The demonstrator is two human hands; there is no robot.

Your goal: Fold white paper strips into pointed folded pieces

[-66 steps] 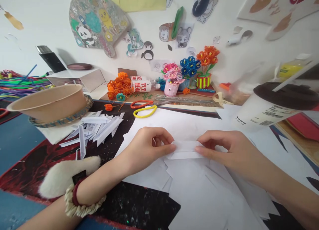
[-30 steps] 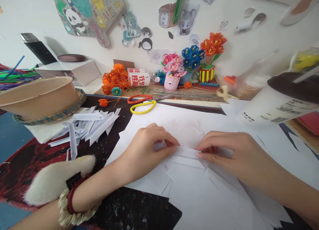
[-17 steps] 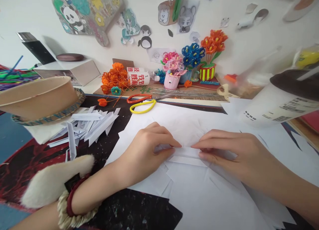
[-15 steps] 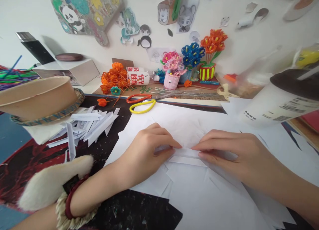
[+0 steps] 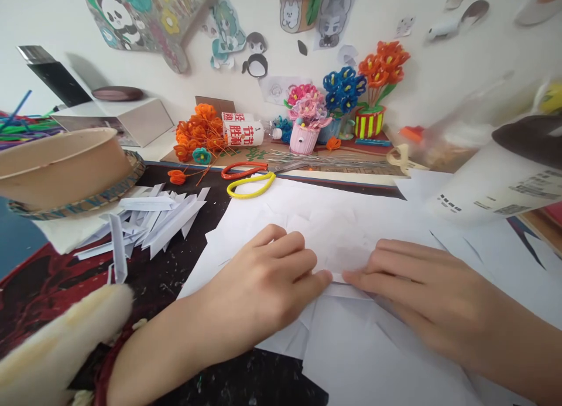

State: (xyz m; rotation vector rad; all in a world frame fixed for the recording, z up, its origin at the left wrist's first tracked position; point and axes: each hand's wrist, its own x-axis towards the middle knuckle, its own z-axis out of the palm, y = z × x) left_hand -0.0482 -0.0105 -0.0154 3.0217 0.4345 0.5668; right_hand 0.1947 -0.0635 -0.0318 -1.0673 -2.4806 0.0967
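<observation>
A narrow folded paper strip [image 5: 346, 290] lies across the white sheets [image 5: 377, 359] between my two hands. My left hand [image 5: 276, 274] rests on its left part, fingers curled and thumb pressed along the fold. On the right end, my right hand [image 5: 417, 283] has its fingers together and their tips pressed on the strip; its thumb is mostly hidden. The two hands are a small gap apart. Farther left is a pile of folded paper strips [image 5: 164, 221].
Scissors with red and yellow handles [image 5: 250, 186] lie behind the sheets. A round tan container [image 5: 61, 166] stands left, a white cup with a dark lid [image 5: 496, 177] right. Pipe-cleaner flowers [image 5: 199, 133] and flower pots [image 5: 305, 137] line the back.
My left fingers have curled and its thumb has moved right along the fold. My right hand has flattened, its fingertips lower on the strip. The view has shifted slightly.
</observation>
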